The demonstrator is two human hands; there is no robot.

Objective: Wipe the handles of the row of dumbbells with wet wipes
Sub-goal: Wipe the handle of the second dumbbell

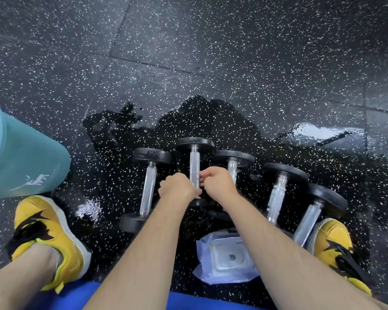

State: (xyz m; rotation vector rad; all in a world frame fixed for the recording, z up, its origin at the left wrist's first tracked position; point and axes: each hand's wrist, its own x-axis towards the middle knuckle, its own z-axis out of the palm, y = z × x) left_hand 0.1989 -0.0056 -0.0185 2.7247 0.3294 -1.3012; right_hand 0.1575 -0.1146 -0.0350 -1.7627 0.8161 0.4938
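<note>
Several black dumbbells with knurled silver handles lie in a row on the speckled rubber floor. Both of my hands meet at the second dumbbell (194,163) from the left. My left hand (177,186) curls beside the near end of its handle, and my right hand (217,181) grips the handle from the right with fingers curled round it. No wipe shows in either hand; whatever lies under the fingers is hidden. The first dumbbell (148,186) lies to the left, a third dumbbell (232,166) just behind my right hand. A pack of wet wipes (226,258) lies between my forearms.
Two more dumbbells (277,193) (307,222) lie to the right, the last against my right yellow shoe (336,245). My left yellow shoe (47,236) stands at the left. A teal padded cylinder (20,157) sits at the far left. The floor shines wet around the row.
</note>
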